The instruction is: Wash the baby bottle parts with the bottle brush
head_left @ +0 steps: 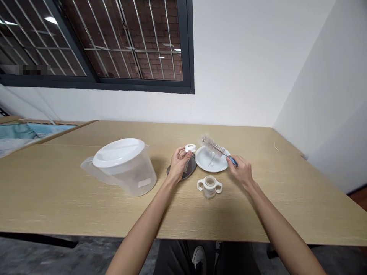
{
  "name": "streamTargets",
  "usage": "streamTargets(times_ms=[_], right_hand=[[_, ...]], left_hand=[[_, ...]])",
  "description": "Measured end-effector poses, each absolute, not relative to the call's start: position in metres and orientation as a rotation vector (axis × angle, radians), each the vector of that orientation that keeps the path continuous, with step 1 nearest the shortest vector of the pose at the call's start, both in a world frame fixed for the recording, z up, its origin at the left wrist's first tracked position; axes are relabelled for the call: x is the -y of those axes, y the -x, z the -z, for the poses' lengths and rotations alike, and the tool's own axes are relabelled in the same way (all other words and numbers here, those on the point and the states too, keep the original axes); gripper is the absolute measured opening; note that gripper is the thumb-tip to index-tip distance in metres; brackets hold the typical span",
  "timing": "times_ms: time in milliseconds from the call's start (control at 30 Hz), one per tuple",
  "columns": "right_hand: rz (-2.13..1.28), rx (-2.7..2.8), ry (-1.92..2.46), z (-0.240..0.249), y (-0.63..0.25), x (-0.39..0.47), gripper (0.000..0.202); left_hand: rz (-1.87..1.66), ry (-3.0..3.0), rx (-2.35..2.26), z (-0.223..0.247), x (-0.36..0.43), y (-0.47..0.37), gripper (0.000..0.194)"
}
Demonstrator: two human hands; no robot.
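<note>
While the left hand [179,163] pinches a white screw ring [190,148] above a dark saucer [189,171], the right hand [241,170] grips a bottle brush [215,147] over a white plate [207,162], behind a two-handled baby bottle [209,186].

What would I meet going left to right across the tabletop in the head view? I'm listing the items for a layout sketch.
Lidded clear pitcher → left hand holding a small white ring cap → handled baby bottle → right hand gripping the bottle brush handle.
</note>
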State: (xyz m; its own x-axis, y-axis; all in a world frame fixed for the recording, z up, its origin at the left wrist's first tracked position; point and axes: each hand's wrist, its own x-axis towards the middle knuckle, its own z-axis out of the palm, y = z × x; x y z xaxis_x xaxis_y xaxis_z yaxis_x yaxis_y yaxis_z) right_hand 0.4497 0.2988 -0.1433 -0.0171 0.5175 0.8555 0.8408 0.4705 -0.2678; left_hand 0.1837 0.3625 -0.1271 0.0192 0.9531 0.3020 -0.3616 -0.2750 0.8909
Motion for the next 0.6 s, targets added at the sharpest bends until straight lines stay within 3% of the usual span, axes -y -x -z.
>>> streamTargets(times_ms=[367, 600], right_hand=[[0.381, 1.683, 1.182, 0.1405, -0.4534, -0.2981, 0.016], [0.389, 1.767, 1.130, 0.1431, -0.4524, -0.2992, 0.015]], left_hand=[[-1.499, -1.238, -0.688, 0.1242, -0.3578, -0.1835, 0.066], [-1.490, -1.204, -0.723, 0.1218, -0.3536, -0.1859, 0.081]])
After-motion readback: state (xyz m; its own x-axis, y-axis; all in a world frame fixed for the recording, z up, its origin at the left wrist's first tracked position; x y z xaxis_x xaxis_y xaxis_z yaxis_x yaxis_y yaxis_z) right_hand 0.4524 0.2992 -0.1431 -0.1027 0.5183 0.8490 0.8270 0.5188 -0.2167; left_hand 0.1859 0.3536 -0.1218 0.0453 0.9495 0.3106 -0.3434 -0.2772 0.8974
